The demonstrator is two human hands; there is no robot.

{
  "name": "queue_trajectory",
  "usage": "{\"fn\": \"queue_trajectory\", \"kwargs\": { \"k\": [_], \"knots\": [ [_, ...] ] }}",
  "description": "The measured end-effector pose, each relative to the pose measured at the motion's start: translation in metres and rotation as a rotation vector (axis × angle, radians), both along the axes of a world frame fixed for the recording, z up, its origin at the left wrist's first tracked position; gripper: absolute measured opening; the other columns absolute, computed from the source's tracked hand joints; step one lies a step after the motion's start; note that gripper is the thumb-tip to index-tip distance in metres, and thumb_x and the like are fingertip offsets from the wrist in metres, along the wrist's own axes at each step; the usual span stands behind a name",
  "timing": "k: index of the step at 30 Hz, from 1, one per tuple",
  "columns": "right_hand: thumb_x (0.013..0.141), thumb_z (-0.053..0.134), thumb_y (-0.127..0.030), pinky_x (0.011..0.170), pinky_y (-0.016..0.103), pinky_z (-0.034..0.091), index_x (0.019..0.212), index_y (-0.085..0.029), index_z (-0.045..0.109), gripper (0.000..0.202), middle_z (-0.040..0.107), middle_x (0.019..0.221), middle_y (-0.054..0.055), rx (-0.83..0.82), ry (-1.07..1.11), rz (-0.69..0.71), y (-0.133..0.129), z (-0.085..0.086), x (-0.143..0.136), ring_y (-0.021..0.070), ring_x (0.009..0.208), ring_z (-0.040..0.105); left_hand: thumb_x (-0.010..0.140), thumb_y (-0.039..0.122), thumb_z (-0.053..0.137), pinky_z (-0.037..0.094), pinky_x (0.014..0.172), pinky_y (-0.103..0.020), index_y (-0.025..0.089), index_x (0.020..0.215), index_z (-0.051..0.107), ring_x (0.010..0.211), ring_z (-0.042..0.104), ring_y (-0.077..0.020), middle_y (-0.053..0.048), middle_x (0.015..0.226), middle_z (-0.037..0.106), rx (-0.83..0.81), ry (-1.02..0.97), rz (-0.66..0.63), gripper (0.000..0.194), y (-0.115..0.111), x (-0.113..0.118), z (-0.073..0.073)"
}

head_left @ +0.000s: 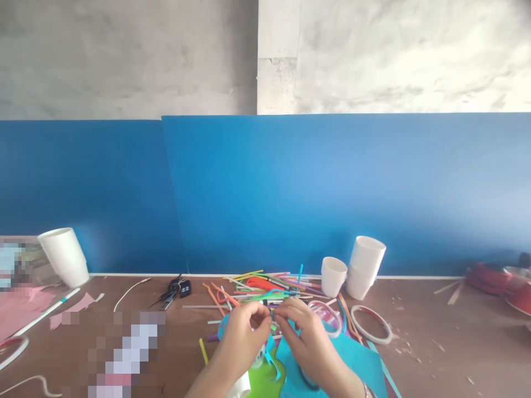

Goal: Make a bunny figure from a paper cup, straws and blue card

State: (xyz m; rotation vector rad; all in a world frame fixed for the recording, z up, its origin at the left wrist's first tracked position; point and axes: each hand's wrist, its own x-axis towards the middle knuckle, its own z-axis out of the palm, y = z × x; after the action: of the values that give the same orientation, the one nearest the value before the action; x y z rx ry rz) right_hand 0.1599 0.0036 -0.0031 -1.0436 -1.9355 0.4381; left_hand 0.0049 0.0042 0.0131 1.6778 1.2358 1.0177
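My left hand (pixel 244 334) and my right hand (pixel 306 334) meet fingertip to fingertip over the table, both in a pinch. Whatever they hold between the fingertips is too small and covered to make out. Below my right hand lies a sheet of blue paper (pixel 352 359). Green paper (pixel 267 381) shows between my forearms, with a curled blue paper strip (pixel 271 365) over it. A white paper cup (pixel 240 386) is partly hidden under my left wrist. Just beyond my fingers spreads a heap of coloured drinking straws (pixel 286 281).
White paper cups (pixel 334 276) and a cup stack (pixel 365 268) stand behind to the right; another stack (pixel 66 257) leans at left. A tape roll (pixel 371 325) lies right, keys (pixel 176 290) left. A blue partition (pixel 332 188) closes the table's back edge.
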Motion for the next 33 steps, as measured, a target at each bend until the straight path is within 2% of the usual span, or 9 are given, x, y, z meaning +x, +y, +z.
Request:
{"fn": "queue_trajectory", "kwargs": {
  "k": [12, 19, 21, 25, 27, 29, 31, 33],
  "knots": [
    [0.084, 0.052, -0.017, 0.064, 0.026, 0.045, 0.070, -0.020, 0.067, 0.020, 0.064, 0.075, 0.004, -0.074, 0.039, -0.012, 0.000, 0.007, 0.000, 0.0172, 0.073, 0.059, 0.073, 0.021, 0.050, 0.041, 0.061, -0.023, 0.017, 0.070, 0.061, 0.065, 0.056, -0.0157, -0.001, 0.066, 0.061, 0.042, 0.052, 0.002, 0.012, -0.002, 0.000, 0.000],
    [0.080, 0.050, -0.013, 0.067, 0.029, 0.046, 0.071, -0.021, 0.064, 0.018, 0.065, 0.076, 0.005, 0.067, -0.039, -0.064, -0.002, 0.002, -0.002, 0.0191, 0.075, 0.060, 0.070, 0.020, 0.052, 0.040, 0.061, -0.024, 0.018, 0.068, 0.059, 0.064, 0.055, -0.0159, -0.001, 0.065, 0.061, 0.028, 0.047, 0.017, 0.008, 0.000, 0.001, -0.004],
    [0.079, 0.049, -0.014, 0.065, 0.028, 0.045, 0.069, -0.021, 0.061, 0.017, 0.064, 0.073, 0.004, 0.066, -0.031, -0.103, -0.001, 0.000, -0.002, 0.0185, 0.073, 0.059, 0.070, 0.021, 0.053, 0.039, 0.060, -0.023, 0.018, 0.068, 0.059, 0.063, 0.054, -0.0151, 0.000, 0.064, 0.059, 0.002, -0.004, -0.005, 0.007, 0.001, 0.000, -0.004],
    [0.081, 0.048, -0.019, 0.058, 0.027, 0.042, 0.066, -0.021, 0.057, 0.018, 0.062, 0.068, 0.002, -0.058, -0.010, -0.241, 0.009, -0.003, 0.004, 0.0171, 0.064, 0.056, 0.070, 0.028, 0.058, 0.037, 0.056, -0.023, 0.017, 0.070, 0.056, 0.058, 0.048, -0.0122, 0.003, 0.061, 0.052, -0.123, -0.177, -0.057, 0.011, 0.002, -0.002, -0.001],
    [0.083, 0.047, -0.024, 0.057, 0.028, 0.040, 0.060, -0.021, 0.053, 0.024, 0.059, 0.062, 0.002, -0.105, -0.073, -0.313, 0.016, -0.007, 0.010, 0.0178, 0.060, 0.055, 0.068, 0.031, 0.061, 0.038, 0.057, -0.023, 0.017, 0.068, 0.054, 0.057, 0.048, -0.0111, 0.004, 0.059, 0.049, -0.185, -0.275, -0.077, 0.016, 0.004, -0.004, -0.001],
    [0.081, 0.050, -0.023, 0.060, 0.030, 0.042, 0.059, -0.021, 0.052, 0.022, 0.058, 0.062, 0.002, -0.102, -0.161, -0.346, 0.021, -0.012, 0.015, 0.0199, 0.063, 0.055, 0.065, 0.033, 0.065, 0.040, 0.059, -0.024, 0.017, 0.066, 0.053, 0.057, 0.050, -0.0108, 0.004, 0.059, 0.052, -0.269, -0.387, -0.094, 0.020, 0.006, -0.007, -0.002],
    [0.076, 0.053, -0.015, 0.067, 0.033, 0.044, 0.071, -0.020, 0.056, 0.008, 0.061, 0.074, 0.004, -0.043, -0.187, -0.309, 0.021, -0.015, 0.017, 0.0226, 0.075, 0.058, 0.063, 0.034, 0.068, 0.041, 0.058, -0.023, 0.017, 0.066, 0.053, 0.057, 0.051, -0.0102, 0.002, 0.062, 0.056, -0.371, -0.524, -0.101, 0.023, 0.008, -0.009, -0.005],
    [0.074, 0.053, -0.010, 0.076, 0.035, 0.045, 0.091, -0.020, 0.057, 0.021, 0.062, 0.089, 0.005, 0.045, -0.141, -0.207, 0.017, -0.014, 0.014, 0.0235, 0.088, 0.057, 0.062, 0.031, 0.071, 0.041, 0.057, -0.022, 0.016, 0.069, 0.054, 0.057, 0.052, -0.0095, 0.001, 0.064, 0.059, -0.468, -0.644, -0.099, 0.023, 0.009, -0.010, -0.008]
  ]
}}
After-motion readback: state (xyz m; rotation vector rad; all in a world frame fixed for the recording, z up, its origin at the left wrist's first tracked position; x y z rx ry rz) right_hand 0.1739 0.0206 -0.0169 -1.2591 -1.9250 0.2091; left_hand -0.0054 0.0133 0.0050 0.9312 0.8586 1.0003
